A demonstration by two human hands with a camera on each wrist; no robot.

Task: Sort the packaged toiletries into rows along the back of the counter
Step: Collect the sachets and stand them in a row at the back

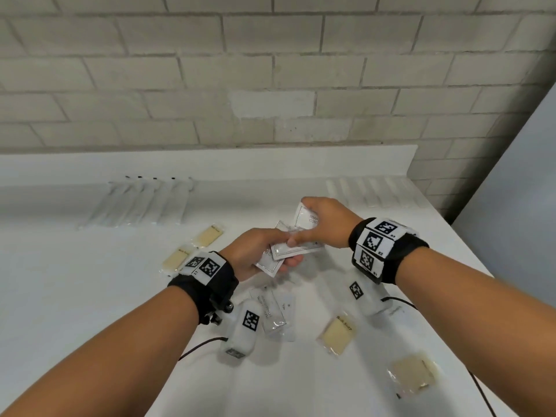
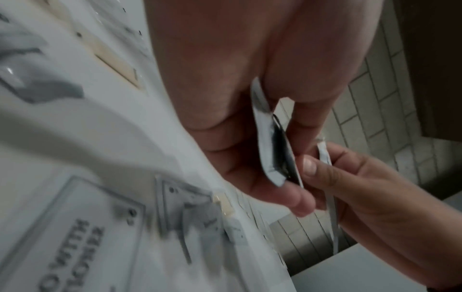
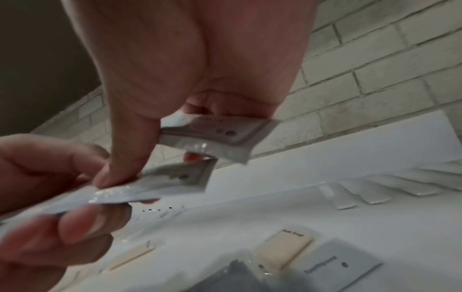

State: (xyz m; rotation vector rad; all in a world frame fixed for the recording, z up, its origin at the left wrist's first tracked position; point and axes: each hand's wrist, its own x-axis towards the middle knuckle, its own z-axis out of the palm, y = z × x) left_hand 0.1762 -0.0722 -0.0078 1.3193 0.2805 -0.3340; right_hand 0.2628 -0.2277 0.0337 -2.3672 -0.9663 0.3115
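Your left hand [image 1: 255, 254] gripped a small stack of sachets [image 1: 279, 254] above the counter [image 1: 90, 296], thumb on top and fingers curled beneath. Your right hand [image 1: 328, 221] pinched another sachet [image 1: 307, 218] between curled fingers and palm, its thumb pressing the stack's upper face. Soap bars [image 1: 337, 332] lay loose below; wrapped sticks [image 1: 144, 203] lined the back edge.

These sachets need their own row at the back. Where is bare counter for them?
Bare counter lies along the back between the toothbrush row on the left and the clear-packet row on the right. The far left front is bare too. Near the hands it is crowded: loose sachets and soap bars.
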